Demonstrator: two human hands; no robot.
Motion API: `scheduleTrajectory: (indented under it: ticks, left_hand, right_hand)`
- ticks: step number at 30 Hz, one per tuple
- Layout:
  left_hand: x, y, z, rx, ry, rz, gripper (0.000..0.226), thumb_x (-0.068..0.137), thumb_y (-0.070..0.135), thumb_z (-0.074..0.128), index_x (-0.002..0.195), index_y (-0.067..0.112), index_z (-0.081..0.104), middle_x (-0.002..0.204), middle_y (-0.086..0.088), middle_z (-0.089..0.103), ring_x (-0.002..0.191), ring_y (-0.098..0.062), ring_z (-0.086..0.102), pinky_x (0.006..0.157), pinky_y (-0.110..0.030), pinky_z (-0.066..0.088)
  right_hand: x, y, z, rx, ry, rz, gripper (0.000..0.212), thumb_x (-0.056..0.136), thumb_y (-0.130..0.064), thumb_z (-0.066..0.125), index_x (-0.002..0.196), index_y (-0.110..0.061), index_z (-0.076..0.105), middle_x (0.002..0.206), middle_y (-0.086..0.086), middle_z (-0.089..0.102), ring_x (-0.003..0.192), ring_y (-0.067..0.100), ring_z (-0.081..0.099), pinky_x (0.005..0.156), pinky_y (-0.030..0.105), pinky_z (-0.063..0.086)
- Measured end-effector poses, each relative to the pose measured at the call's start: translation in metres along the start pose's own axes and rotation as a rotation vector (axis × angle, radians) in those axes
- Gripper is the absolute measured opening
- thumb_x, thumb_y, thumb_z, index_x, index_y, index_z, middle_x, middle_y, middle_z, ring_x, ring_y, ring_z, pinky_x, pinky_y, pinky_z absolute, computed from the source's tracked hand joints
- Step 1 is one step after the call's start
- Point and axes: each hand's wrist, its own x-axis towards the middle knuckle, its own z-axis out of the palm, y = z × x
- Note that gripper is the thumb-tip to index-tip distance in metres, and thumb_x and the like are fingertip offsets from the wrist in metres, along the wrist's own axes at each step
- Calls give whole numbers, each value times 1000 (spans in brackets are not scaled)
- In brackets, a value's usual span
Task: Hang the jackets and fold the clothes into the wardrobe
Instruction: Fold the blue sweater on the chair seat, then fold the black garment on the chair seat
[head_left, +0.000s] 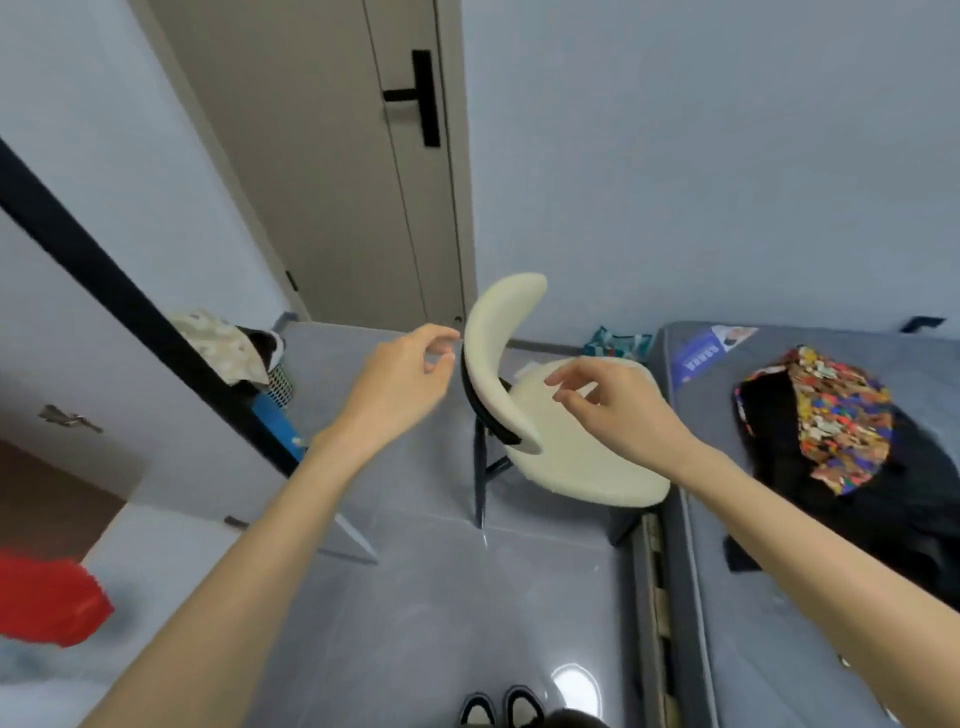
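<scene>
Both my hands hover over a cream chair (571, 447) in the middle of the room. My left hand (400, 379) is just left of the curved backrest, fingers loosely curled and holding nothing. My right hand (613, 400) is above the seat, fingers apart and empty. On the grey mattress (779, 597) at the right lies a black garment (883, 499) with a multicoloured patterned cloth (831, 415) on top of it. A red garment (47, 597) shows at the left edge. A black rail (130, 306) slants across the left side.
A beige door (363, 182) with a black handle stands behind the chair. A pale patterned cloth (223, 343) rests over a basket by a blue box (275, 421) at the left. A teal bag (618, 343) lies beyond the chair. Grey tiled floor (441, 597) lies below.
</scene>
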Motion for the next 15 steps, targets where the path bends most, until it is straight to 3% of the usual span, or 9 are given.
scheduleTrajectory:
  ticks: [5,8,15]
  left_hand:
    - [22,25,67,-38,-228,127,30,96,24,48,124,27,57,102,17,60,85,-2,57,71,-18,40]
    - [27,46,110,-38,-353,206,29,96,25,47,124,27,57,103,15,61,90,-7,58,77,-25,44]
    - [40,94,209,-30,-563,299,31,96,24,48,126,26,56,99,15,58,95,-14,59,86,-29,45]
  right_hand:
    - [-43,59,-5,6,107,244,14,92,-22,56,102,-27,65,96,-14,66,79,11,60,76,29,44]
    - [-74,93,-8,15,164,383,12,92,-23,56,98,-30,64,92,-19,62,80,10,60,77,30,46]
    - [-127,185,-27,57,276,660,19,90,-19,56,106,-23,66,102,-9,64,86,12,59,83,32,49]
